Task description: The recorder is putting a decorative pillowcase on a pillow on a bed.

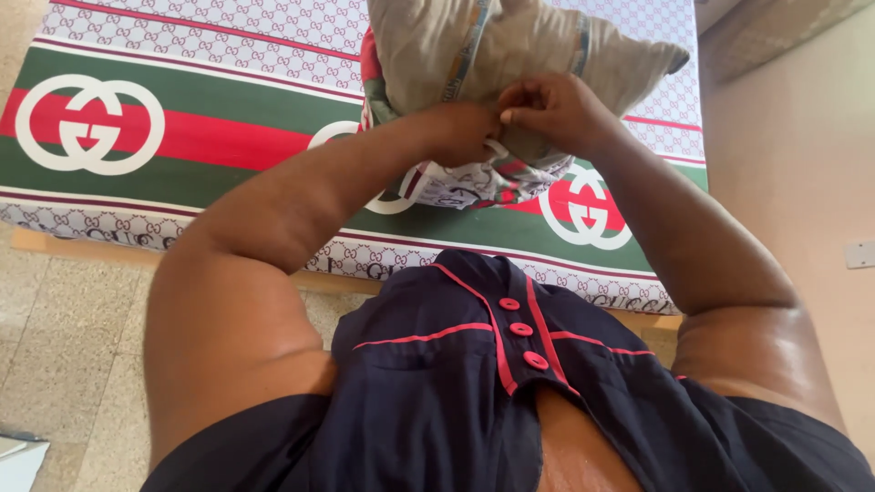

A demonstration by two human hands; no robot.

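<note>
Beige cloth fills the top of the frame: a bare pillow [510, 55] stands on end on a mattress [228, 128], its lower end sunk in the bunched mouth of a patterned pillowcase [474, 187] in red, green and white; the same pattern runs across the sheet beneath. The left hand [460, 132] and the right hand [556, 111] meet at the pillow's lower middle, knuckles touching; both are closed in a pinch on the fabric, the left where the case's rim gathers, the right on the beige cloth just above it. Whether the fingertips grip the case alone or the pillow as well cannot be told; they are tucked under. The arms reach out over a dark, red-trimmed shirt [510, 364] with three red buttons; a tiled floor [64, 346] lies to the left, a plain wall [793, 164] to the right. By the look of it the case covers only the pillow's bottom end; drawing it higher would call for a firm hold on the rim at both sides.
</note>
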